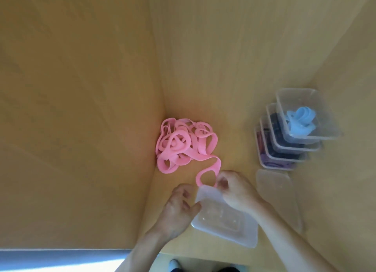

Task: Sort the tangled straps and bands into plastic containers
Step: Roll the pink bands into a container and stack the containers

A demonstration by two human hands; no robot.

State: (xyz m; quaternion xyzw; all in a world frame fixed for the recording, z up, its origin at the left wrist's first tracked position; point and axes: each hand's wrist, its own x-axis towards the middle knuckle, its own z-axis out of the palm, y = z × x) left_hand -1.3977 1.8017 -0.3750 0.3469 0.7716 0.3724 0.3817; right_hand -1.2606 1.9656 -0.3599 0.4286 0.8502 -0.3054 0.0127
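Pink strap (203,156) heap on bench (81,109), beyond hands, to far left; loose tail runs back to right hand (234,190), grip pinching its end at container (242,237) rim. Left hand (179,206) grips container edge.

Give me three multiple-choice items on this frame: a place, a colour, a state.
1. Where does the loose lid lie? A on a chair; B right of the near container; C leaning upright on the wall.
2. What colour is the strap in the top container of the stack? A blue; B green; C pink.
3. The pink strap is: A mostly tangled on the table; B packed away; C neatly rolled.
Key: 1 B, it lies flat beside it; 2 A, blue shows through the clear walls; 3 A, its loops heap there.
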